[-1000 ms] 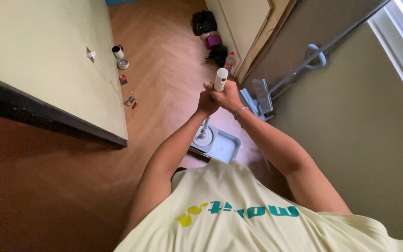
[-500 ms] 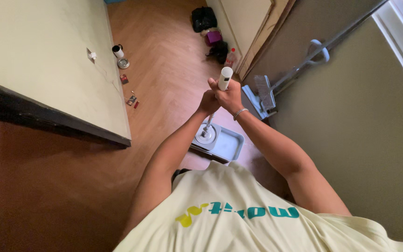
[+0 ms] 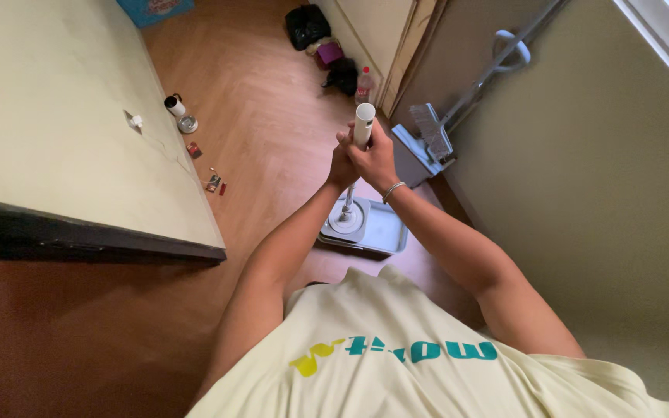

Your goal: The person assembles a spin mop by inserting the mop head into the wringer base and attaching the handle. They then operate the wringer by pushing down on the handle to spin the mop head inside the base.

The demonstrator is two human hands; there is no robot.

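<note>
Both the left hand [image 3: 341, 164] and right hand [image 3: 375, 157], fingers clamped, grip the upright white mop handle [image 3: 363, 124], its shaft running toward 6 o'clock into the grey mop bucket [image 3: 383, 232]

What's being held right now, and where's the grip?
Both hands, right hand and left hand, clasp a white mop handle near its top end; the mop's round head sits in a grey bucket.
</note>
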